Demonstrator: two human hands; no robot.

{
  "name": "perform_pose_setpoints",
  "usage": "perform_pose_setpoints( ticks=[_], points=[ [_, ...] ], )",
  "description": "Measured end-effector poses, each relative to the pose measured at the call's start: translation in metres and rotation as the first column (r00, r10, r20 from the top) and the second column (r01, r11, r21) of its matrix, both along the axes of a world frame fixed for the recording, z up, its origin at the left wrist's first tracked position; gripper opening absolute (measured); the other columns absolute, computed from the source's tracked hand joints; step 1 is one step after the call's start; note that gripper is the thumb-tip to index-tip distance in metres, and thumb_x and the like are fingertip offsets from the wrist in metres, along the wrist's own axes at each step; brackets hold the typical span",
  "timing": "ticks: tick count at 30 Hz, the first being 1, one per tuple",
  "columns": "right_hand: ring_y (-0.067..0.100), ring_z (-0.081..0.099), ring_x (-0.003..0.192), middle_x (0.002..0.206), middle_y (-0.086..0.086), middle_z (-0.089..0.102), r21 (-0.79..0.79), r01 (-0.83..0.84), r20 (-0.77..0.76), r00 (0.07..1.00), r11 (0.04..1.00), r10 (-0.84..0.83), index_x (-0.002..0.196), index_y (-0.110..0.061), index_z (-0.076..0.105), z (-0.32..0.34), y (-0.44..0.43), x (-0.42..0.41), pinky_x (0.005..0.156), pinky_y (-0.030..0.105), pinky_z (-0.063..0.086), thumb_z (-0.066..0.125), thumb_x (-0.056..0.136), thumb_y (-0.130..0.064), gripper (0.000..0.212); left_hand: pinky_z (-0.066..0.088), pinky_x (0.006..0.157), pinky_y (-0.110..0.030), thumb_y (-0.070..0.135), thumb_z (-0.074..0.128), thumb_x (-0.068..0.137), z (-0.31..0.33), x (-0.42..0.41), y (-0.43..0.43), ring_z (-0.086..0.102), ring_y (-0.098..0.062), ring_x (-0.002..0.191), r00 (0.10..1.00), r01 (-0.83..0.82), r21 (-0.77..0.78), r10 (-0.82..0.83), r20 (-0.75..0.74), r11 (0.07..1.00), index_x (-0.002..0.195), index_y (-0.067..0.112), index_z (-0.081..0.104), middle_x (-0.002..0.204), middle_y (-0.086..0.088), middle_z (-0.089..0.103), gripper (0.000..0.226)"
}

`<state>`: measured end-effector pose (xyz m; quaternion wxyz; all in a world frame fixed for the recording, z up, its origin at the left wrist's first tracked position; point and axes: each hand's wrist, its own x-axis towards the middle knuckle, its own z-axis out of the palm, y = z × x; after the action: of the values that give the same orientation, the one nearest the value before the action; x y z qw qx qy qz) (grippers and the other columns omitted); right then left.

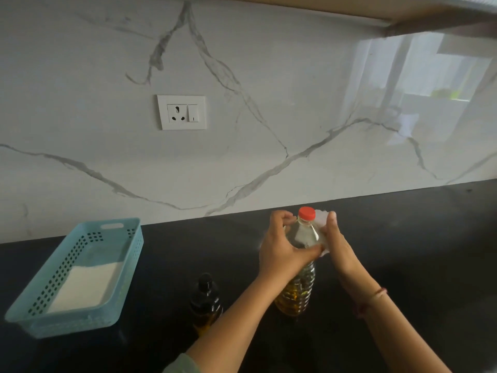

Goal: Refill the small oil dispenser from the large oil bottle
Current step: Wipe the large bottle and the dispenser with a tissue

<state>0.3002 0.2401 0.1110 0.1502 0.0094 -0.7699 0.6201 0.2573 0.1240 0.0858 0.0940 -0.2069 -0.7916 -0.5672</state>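
Now, large oil bottle (pixel 295 294): standing upright on the black counter (pixel 403 238), right of centre and close to the near edge. It's clear and ribbed, with golden oil only in its lower part and nothing showing in the upper part.
Red cap (pixel 306 213): on the neck, above both hands, with no finger on it.
Left hand (pixel 282 249): wrapped round the bottle's shoulder from the left. The thumb lies across the near face, and the fingers curl up toward the neck just under the cap.
Right hand (pixel 338 246): tight against the bottle's right side, with the thumb pointing up beside the cap. It holds a white tissue (pixel 321 214) against the plastic. The tissue peeks out above and below the palm, and the fingers themselves are mostly hidden.
Small oil dispenser (pixel 205 300): dark and upright, with its dark top on. It stands left of the big bottle and slightly nearer, apart from it, and neither hand touches it. Some amber liquid shows low down, but the level is hard to read through the dark body.
Blue basket (pixel 75 325): on the far left of the counter, perforated, well apart from both bottles.
White sheet (pixel 86 286): lying flat in the basket's near half.
Socket (pixel 181 112): on the marble wall (pixel 269 103) behind, up and to the left.
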Motion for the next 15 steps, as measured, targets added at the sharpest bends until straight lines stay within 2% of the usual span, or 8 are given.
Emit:
perform_pose_setpoints(
  ticks=[3,5,6,8,11,13,15],
  points=[
    [0.0,0.065,0.091,0.096,-0.007,0.071,-0.003,-0.025,-0.06,0.998,1.0,0.025,0.106,-0.014,0.065,-0.001,-0.002,0.003,0.074,0.007,0.047,0.01,0.088,-0.064,0.077,0.053,0.09,-0.03,0.045,0.085,0.061,0.0,-0.002,0.0,0.055,-0.002,0.108,1.0,0.002,0.012,-0.002,0.023,1.0,0.112,0.044,0.034,0.116,0.019,0.052,0.073],
    [-0.001,0.066,0.091,0.094,-0.002,0.071,-0.028,-0.027,-0.03,0.999,0.999,0.026,0.108,-0.011,0.065,0.0,-0.001,-0.001,0.073,0.005,0.045,0.012,0.091,-0.056,0.071,0.052,0.091,-0.029,0.044,0.086,0.061,0.002,-0.003,0.0,0.054,-0.002,0.106,1.0,0.001,-0.004,-0.001,0.018,1.0,0.112,0.043,0.033,0.114,0.02,0.051,0.073],
    [0.001,0.066,0.091,0.097,-0.001,0.07,-0.031,-0.032,0.01,0.999,0.999,0.032,0.108,-0.011,0.065,0.003,-0.001,-0.002,0.074,0.007,0.047,0.013,0.093,-0.053,0.069,0.051,0.091,-0.028,0.044,0.086,0.061,0.002,-0.003,0.0,0.053,-0.001,0.106,1.0,0.0,-0.013,0.0,0.012,1.0,0.112,0.042,0.033,0.113,0.021,0.05,0.073],
    [0.011,0.066,0.09,0.099,0.006,0.068,-0.009,0.0,0.073,0.997,1.0,0.0,0.103,-0.01,0.066,0.005,0.005,-0.011,0.081,0.014,0.05,0.019,0.093,-0.059,0.068,0.051,0.09,-0.027,0.045,0.085,0.06,0.001,-0.002,0.0,0.052,-0.001,0.107,1.0,0.002,-0.016,-0.002,-0.005,1.0,0.112,0.04,0.034,0.113,0.021,0.05,0.073],
    [0.018,0.057,0.086,0.095,0.018,0.057,0.072,0.087,0.042,0.995,0.994,-0.09,0.082,-0.011,0.06,0.006,0.01,-0.018,0.081,0.022,0.047,0.037,0.084,-0.073,0.067,0.052,0.091,-0.028,0.045,0.084,0.061,0.001,-0.003,-0.001,0.053,-0.003,0.109,1.0,0.02,-0.021,-0.019,0.01,1.0,0.114,0.041,0.033,0.116,0.019,0.05,0.074],
    [0.016,0.052,0.098,0.102,0.007,0.053,0.16,0.105,0.056,0.992,0.982,-0.115,0.085,-0.026,0.062,0.007,0.01,-0.019,0.088,0.026,0.041,0.04,0.079,-0.072,0.052,0.052,0.091,-0.027,0.043,0.084,0.063,0.003,-0.006,-0.002,0.052,-0.003,0.109,0.999,0.034,-0.04,-0.033,0.023,0.999,0.116,0.04,0.033,0.117,0.018,0.049,0.074],
    [0.012,0.054,0.104,0.106,-0.001,0.056,0.144,0.05,0.059,0.996,0.988,-0.059,0.097,-0.033,0.065,0.009,0.01,-0.021,0.092,0.027,0.042,0.041,0.083,-0.07,0.046,0.051,0.089,-0.025,0.042,0.084,0.063,0.005,-0.009,-0.003,0.051,-0.003,0.109,0.998,0.051,-0.057,-0.049,0.034,0.997,0.119,0.038,0.033,0.118,0.017,0.048,0.076]
  ],
)
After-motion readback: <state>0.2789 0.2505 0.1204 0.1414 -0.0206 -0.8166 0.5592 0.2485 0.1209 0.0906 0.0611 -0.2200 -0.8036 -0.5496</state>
